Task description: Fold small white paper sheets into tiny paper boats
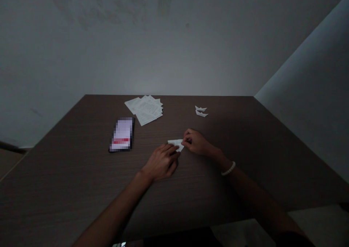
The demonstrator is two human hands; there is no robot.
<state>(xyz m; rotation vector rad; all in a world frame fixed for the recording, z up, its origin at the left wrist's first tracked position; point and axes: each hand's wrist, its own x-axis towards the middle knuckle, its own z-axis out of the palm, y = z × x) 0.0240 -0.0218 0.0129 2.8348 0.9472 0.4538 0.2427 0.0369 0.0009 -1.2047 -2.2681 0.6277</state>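
A dark wood-grain worktop [226, 127] meets a pale grey wall [174, 47]. A small folded white paper [175, 144] sits between the hands: the right hand [196, 142] pinches its end, and the left hand's [160, 162] curled fingers [173, 149] touch its lower edge, grip unclear.

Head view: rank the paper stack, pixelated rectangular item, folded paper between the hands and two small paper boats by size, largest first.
1. Paper stack
2. Pixelated rectangular item
3. Folded paper and small paper boats: unsure, as the folded paper is nearer the camera and partly hidden; the two boats look alike.
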